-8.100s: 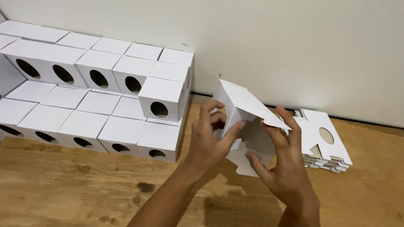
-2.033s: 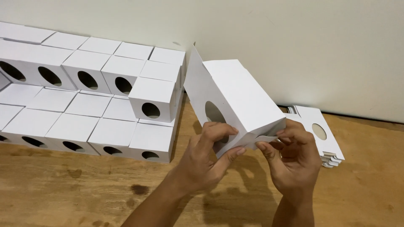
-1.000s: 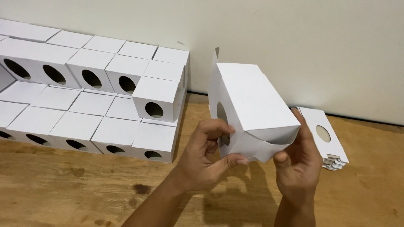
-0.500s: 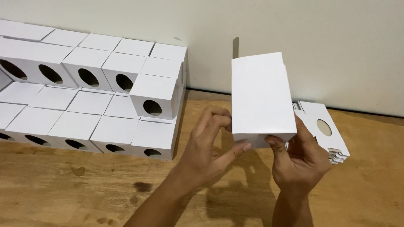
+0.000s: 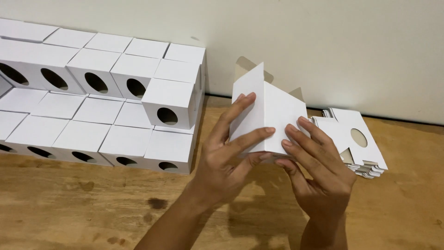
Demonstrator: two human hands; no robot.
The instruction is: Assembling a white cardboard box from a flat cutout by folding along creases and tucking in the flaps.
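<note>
Wooden table (image 5: 69, 213): both hands' fingers (image 5: 245, 139) hide the white box's (image 5: 270, 115) lower edge.

Even, bright light; sharp, soft shadows.

Box (image 5: 273, 115) held between left hand (image 5: 226, 162) and right hand (image 5: 319, 171), above table (image 5: 69, 208). Stacked boxes (image 5: 97, 106) lie left of it, against wall (image 5: 323, 46) behind. Flat blanks pile (image 5: 356, 143) sits on table just right of right hand, near wall.
</note>
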